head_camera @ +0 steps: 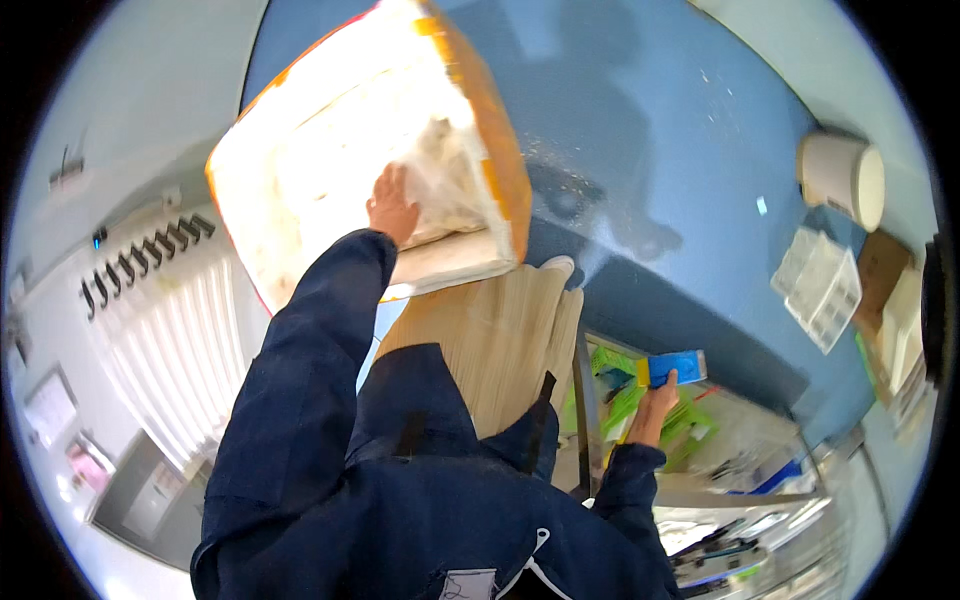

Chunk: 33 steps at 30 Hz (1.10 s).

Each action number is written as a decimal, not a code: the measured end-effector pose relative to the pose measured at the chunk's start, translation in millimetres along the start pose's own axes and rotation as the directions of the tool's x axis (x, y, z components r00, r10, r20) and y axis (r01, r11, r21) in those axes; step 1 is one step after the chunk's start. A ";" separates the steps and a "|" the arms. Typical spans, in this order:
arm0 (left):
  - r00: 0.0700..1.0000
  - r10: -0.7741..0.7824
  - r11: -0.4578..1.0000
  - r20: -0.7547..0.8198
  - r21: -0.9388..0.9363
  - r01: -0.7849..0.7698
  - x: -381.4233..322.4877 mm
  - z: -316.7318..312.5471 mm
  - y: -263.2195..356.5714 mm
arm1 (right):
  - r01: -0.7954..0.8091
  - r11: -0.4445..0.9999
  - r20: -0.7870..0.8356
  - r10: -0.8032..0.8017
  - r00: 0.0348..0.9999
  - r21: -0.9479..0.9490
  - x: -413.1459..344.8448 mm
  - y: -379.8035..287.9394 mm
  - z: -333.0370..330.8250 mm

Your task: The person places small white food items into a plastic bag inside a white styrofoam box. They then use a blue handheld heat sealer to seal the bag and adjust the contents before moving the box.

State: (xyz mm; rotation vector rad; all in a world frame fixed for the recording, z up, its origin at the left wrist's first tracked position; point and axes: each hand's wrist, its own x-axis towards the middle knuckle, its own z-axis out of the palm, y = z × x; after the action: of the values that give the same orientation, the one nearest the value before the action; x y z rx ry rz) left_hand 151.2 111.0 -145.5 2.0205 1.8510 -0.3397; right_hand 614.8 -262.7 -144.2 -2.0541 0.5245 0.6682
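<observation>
My left hand (394,202) rests spread on the white inner face of a large, bulky block with orange sides (337,172). Strong light washes out much of that face, so I cannot tell whether it is a padded cushion or a lined box. Lower right, my right hand (664,394) grips a flat blue and yellow packet or box (677,367) over a metal-framed rack. Between the block and my dark trousers lies a tan, finely lined surface (472,337), its kind unclear.
Bright green plastic baskets (622,397) and mixed items fill the rack's compartment. On the blue floor (720,187), a white bucket (844,176) and a clear plastic divided case (817,285) stand at the right. Several black hooks (146,255) line the left wall.
</observation>
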 end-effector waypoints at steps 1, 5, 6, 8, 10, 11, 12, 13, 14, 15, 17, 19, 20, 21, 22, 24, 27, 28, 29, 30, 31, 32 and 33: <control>1.000 -0.013 0.999 0.014 -0.051 0.014 -2.3 -5.3 2.5 | 0.125 0.984 0.056 -0.133 0.990 0.127 -23.1 -27.2 12.5; 0.988 0.076 0.926 -0.131 -0.359 -0.119 -29.4 -48.0 -8.5 | 0.304 0.935 0.441 -0.353 0.825 0.180 -154.5 -143.1 68.5; 0.974 0.098 0.888 -0.206 -0.424 -0.179 -38.5 -61.0 -10.3 | 0.358 0.919 0.576 -0.384 0.722 0.165 -180.6 -161.0 79.4; 0.987 0.155 0.696 0.028 -0.713 -0.089 -56.8 -95.0 -14.9 | 0.531 0.841 0.688 -0.444 0.573 0.100 -236.4 -180.3 112.0; 0.929 0.272 0.388 0.250 -0.912 0.132 -74.1 -149.3 -20.9 | 0.676 0.736 0.829 -0.400 0.390 0.038 -293.5 -184.2 143.3; 0.872 0.341 0.198 0.351 -0.934 0.298 -86.2 -172.1 -24.8 | 0.771 0.637 0.927 -0.286 0.242 -0.005 -321.7 -192.6 157.4; 0.850 0.411 0.005 0.329 -0.933 0.359 -96.1 -175.2 -34.6 | 0.843 0.538 0.969 -0.215 0.119 0.016 -351.6 -194.1 173.7; 0.832 0.474 -0.178 0.290 -0.893 0.412 -105.0 -178.6 -45.5 | 0.896 0.440 0.992 -0.128 -0.001 0.058 -376.3 -190.7 190.2; 0.802 0.534 -0.233 0.268 -0.865 0.444 -112.2 -187.0 -56.8 | 0.903 0.404 0.989 -0.074 -0.129 0.148 -395.8 -186.7 203.7; 0.765 0.601 -0.289 0.232 -0.829 0.478 -117.2 -196.8 -67.4 | 0.901 0.366 0.970 -0.014 -0.243 0.232 -412.6 -184.4 214.6; 0.718 0.656 -0.319 0.234 -0.776 0.545 -127.5 -212.5 -93.9 | 0.892 0.358 0.944 0.072 -0.321 0.276 -438.6 -177.3 231.4; 0.661 0.690 -0.251 0.295 -0.760 0.600 -136.0 -219.4 -121.0 | 0.889 0.349 0.922 0.138 -0.361 0.296 -457.5 -171.2 243.6; 0.671 0.679 -0.308 0.298 -0.714 0.629 -138.5 -217.2 -128.6 | 0.891 0.345 0.916 0.160 -0.367 0.296 -463.8 -167.6 248.4; 0.680 0.673 -0.320 0.290 -0.714 0.622 -139.4 -216.9 -133.1 | 0.894 0.338 0.912 0.182 -0.368 0.293 -469.5 -165.8 252.9; 0.689 0.667 -0.333 0.284 -0.714 0.616 -140.4 -217.5 -136.1 | 0.887 0.342 0.900 0.193 -0.390 0.311 -474.6 -164.8 257.8; 0.700 0.644 -0.378 0.309 -0.667 0.642 -143.1 -215.7 -140.4 | 0.870 0.364 0.883 0.205 -0.422 0.331 -486.7 -162.5 266.1; 0.708 0.605 -0.395 0.364 -0.635 0.664 -150.3 -198.8 -147.9 | 0.879 0.353 0.866 0.266 -0.423 0.321 -494.7 -160.9 274.5; 0.729 0.553 -0.431 0.404 -0.610 0.665 -153.1 -203.2 -145.7 | 0.891 0.335 0.860 0.305 -0.410 0.306 -494.6 -161.3 279.0; 0.746 0.542 -0.449 0.388 -0.617 0.647 -154.0 -201.1 -145.9 | 0.902 0.317 0.852 0.343 -0.397 0.292 -494.4 -162.3 283.8; 0.765 0.526 -0.465 0.372 -0.627 0.625 -154.7 -200.1 -148.0 | 0.910 0.318 0.849 0.369 -0.378 0.266 -497.4 -165.5 289.9; 0.784 0.509 -0.482 0.356 -0.637 0.602 -155.1 -199.6 -148.5 | 0.904 0.286 0.833 0.371 -0.410 0.318 -498.8 -167.0 295.8; 0.804 0.458 -0.488 0.379 -0.649 0.584 -155.1 -201.5 -147.2 | 0.894 0.253 0.815 0.373 -0.443 0.370 -500.2 -167.7 301.5; 0.818 0.409 -0.490 0.404 -0.659 0.570 -155.9 -204.9 -146.6 | 0.882 0.222 0.798 0.376 -0.471 0.416 -502.2 -167.7 306.0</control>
State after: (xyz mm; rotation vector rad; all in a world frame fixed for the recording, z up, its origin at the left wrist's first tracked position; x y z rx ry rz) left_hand -25.9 67.9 88.1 0.0812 0.8222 0.6084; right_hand 250.1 139.7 137.1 -0.9853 -2.3047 1.7464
